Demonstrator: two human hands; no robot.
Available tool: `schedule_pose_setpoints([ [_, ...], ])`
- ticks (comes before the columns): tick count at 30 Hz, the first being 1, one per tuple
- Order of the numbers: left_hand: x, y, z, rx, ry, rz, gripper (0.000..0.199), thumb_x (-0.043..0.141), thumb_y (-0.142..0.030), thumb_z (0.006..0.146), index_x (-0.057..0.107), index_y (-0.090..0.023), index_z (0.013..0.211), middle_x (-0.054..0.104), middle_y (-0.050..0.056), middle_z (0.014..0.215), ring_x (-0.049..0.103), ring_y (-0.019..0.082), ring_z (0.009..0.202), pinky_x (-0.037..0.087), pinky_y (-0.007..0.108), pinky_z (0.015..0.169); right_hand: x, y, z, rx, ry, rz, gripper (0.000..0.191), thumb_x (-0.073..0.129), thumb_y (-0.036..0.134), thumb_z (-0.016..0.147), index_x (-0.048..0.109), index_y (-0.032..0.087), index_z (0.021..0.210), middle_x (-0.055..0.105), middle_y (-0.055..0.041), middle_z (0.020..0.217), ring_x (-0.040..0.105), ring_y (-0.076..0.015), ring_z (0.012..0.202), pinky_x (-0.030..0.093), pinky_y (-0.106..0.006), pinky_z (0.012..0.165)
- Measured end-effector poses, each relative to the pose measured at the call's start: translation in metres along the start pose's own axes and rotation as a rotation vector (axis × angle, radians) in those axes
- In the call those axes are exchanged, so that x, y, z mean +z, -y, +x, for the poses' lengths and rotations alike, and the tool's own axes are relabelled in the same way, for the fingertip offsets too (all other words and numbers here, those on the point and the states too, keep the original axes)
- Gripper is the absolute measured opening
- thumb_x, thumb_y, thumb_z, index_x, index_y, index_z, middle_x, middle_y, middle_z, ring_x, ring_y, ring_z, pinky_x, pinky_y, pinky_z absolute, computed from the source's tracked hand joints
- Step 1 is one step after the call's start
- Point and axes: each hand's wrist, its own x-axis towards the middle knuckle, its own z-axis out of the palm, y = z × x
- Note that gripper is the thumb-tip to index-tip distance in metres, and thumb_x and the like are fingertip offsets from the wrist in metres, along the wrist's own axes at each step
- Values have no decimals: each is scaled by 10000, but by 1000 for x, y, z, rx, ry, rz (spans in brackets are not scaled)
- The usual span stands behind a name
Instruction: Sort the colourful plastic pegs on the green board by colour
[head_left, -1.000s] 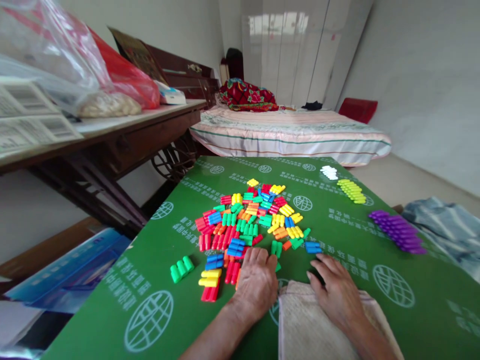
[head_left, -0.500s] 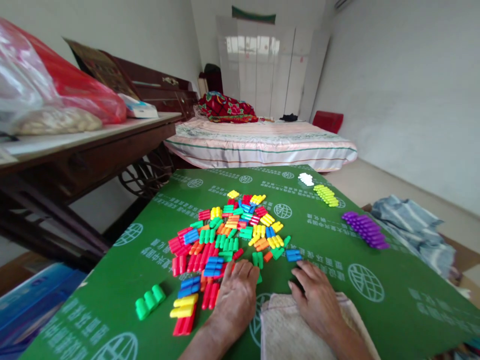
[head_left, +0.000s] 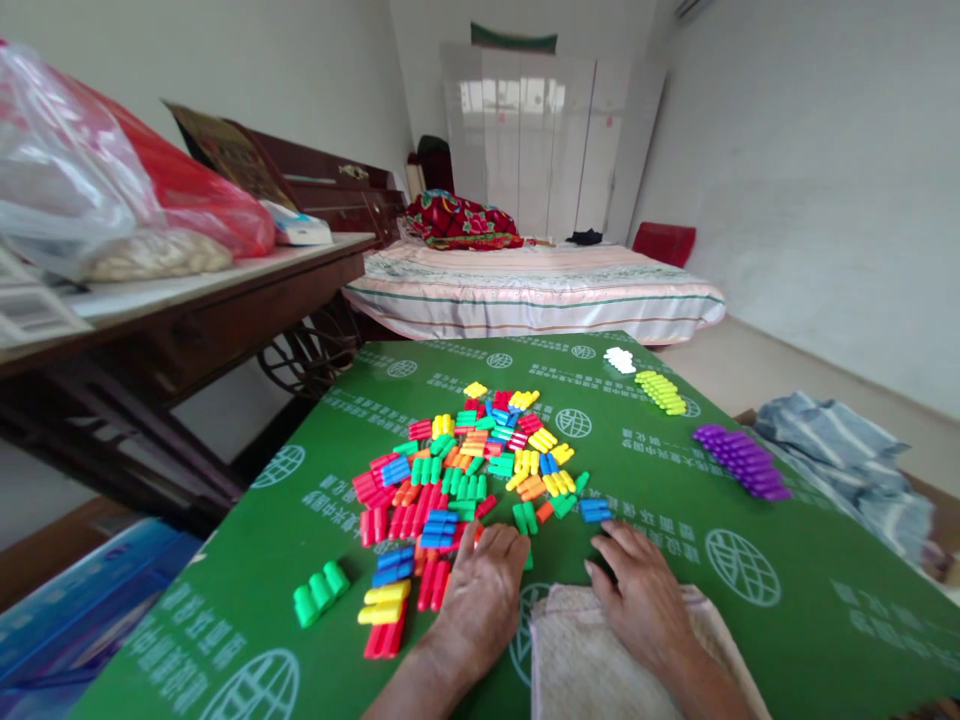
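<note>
A spread of coloured plastic building pieces (head_left: 470, 487), ribbed like joined tubes in red, green, blue, yellow and orange, lies on the green table (head_left: 247, 560). My left hand (head_left: 487, 580) rests at its near right edge, fingers together and bent down. Whatever lies under those fingers is hidden; red and green bits show beside them. My right hand (head_left: 645, 590) is open, fingers apart, its palm over a beige cloth (head_left: 566, 650). Just beyond its fingertips is a blue piece (head_left: 595, 511). A green piece (head_left: 321, 593) sits apart on the left.
Along the right side are sorted groups of purple pieces (head_left: 741, 462), yellow-green pieces (head_left: 660, 392) and white pieces (head_left: 620, 360). A sewing-machine table (head_left: 300, 275) with plastic bags stands at left. Behind is a bed (head_left: 540, 290). Blue-grey fabric (head_left: 832, 460) lies off the right edge.
The whole view has shifted slightly, so everything sits a little further right. Both hands stay in nearly the same places over the table, and the pieces look unmoved.
</note>
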Motion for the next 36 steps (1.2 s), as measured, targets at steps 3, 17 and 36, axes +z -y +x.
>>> schedule_pose_setpoints([
  [3, 1, 0, -1, -8, 3, -4, 397, 287, -62, 862, 543, -194, 1137, 566, 52, 1221, 468, 223, 1208, 260, 523, 1151, 0, 0, 0, -4, -1, 2, 236, 517, 222, 879, 708, 162, 1003, 674, -127, 1151, 609, -274, 1063, 467, -432, 970],
  [17, 3, 0, 8, -1, -48, 35, 344, 283, -106, 888, 544, -193, 1096, 584, 54, 1151, 500, 227, 1148, 293, 535, 1139, -1, -1, -1, -9, -13, 10, 245, 493, 253, 898, 701, 172, 998, 677, -124, 1138, 611, -270, 1047, 481, -440, 951],
  [36, -12, 16, 10, 107, -198, 73, 317, 437, -183, 880, 544, -194, 1178, 586, 85, 1242, 528, 254, 1189, 432, 536, 1066, -4, 2, 1, 8, -6, -13, 238, 499, 226, 883, 705, 180, 994, 676, -113, 1163, 609, -262, 1069, 471, -436, 975],
])
